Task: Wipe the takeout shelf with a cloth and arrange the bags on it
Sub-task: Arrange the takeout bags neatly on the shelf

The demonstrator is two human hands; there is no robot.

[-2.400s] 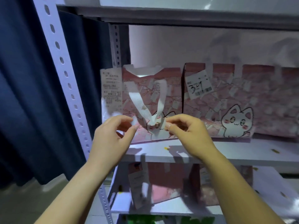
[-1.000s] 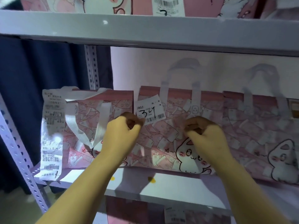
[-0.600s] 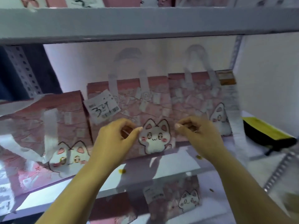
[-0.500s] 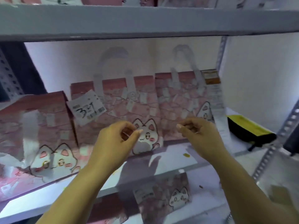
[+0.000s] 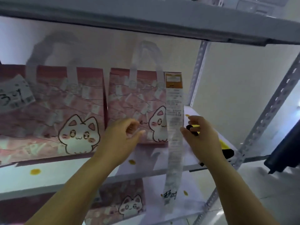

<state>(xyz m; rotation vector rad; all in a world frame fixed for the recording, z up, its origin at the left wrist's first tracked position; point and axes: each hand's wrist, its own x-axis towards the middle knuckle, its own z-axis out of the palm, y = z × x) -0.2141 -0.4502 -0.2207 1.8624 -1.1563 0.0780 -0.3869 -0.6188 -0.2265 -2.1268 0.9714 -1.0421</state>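
Bags (image 5: 139, 108) stand upright along the shelf (image 5: 48, 174) with their faces forward, probably so the labels can be read. Two show whole, a third is cut off at the shelf's left, and one sits below. One receipt (image 5: 174, 103) hangs past the shelf's front. The left hand (image 5: 120, 140) has loosely curled fingers holding nothing. The right hand (image 5: 203, 138) has its thumb at the receipt; whether it grips, I cannot tell.

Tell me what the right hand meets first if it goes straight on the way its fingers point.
Most likely the long receipt hanging down the right-hand cat bag; the right hand is just beside it, though depth is unclear.
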